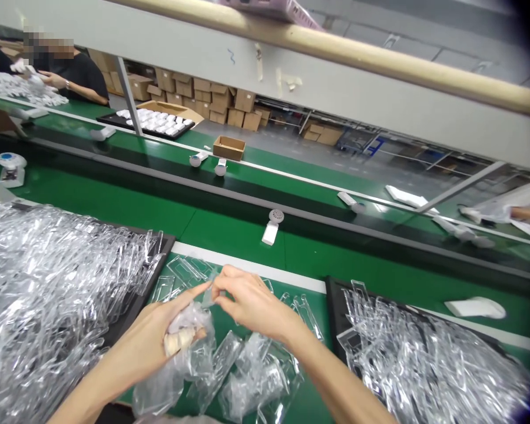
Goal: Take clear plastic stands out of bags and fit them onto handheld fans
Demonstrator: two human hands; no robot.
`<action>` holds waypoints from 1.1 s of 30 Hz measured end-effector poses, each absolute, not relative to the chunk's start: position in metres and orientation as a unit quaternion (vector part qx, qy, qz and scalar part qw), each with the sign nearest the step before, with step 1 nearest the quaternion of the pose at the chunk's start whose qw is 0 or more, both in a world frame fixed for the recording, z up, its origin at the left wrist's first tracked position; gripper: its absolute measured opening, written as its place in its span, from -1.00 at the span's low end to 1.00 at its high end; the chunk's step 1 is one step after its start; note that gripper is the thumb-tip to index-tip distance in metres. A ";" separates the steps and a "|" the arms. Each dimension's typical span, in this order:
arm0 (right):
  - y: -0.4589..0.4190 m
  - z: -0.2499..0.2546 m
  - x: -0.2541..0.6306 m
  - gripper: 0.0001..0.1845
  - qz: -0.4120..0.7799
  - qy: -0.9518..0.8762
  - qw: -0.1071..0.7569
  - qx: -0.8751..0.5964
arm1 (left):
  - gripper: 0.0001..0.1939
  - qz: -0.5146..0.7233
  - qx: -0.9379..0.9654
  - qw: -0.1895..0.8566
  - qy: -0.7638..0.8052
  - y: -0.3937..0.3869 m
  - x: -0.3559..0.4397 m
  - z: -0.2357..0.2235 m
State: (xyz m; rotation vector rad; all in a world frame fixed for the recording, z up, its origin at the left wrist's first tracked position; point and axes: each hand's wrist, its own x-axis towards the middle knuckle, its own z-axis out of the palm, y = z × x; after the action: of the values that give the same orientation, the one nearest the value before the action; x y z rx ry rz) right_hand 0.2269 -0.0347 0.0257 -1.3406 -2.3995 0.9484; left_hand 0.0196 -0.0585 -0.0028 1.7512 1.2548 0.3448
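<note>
Green bench (227, 323) right up close, and it's a mess of plastic. Nearest are loose clear moulded plastic pieces (225, 356) and a crumpled, see-through wad of film (251, 380), lying between the forearms.

Just past that, the left hand (159, 321) is curled round a bunched, cloudy plastic bag (196, 321), fingers folded under it, pale wraps on some of them. Looks like that keeps the floppy stuff steady. The right hand (251, 300) comes in from the other side, thumb and fingertips pinching a thin clear plastic bit (209, 294) right by the left index tip, so I'd guess one hand braces while the other does the fine work. Can't tell whether that bit is part of the bag.

Either side sits a black tray, the left one (168, 250) and the right one (333, 297), both heaped with shiny clear plastic pieces, presumably flanking the hands for easy reach.

Beyond the white strip (247, 262) lies a white gadget with a round grey head (271, 228), clear of the clutter. Farther off: a small open brown cardboard box (229, 149), a co-worker in a black top (86, 76) holding something white, then stacked brown cartons (221, 100) on the floor.
</note>
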 end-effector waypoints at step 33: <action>-0.148 -0.049 0.281 -0.76 0.550 -0.425 0.417 -0.585 | -0.46 0.301 0.334 0.728 0.517 -0.074 0.040 -0.069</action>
State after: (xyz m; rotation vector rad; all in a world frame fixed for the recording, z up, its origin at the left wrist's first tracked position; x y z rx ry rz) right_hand 0.2807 -0.1485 -0.0491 -1.4687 -1.0680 1.3813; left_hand 0.0402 -0.0739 -0.0694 0.7365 1.1391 0.6625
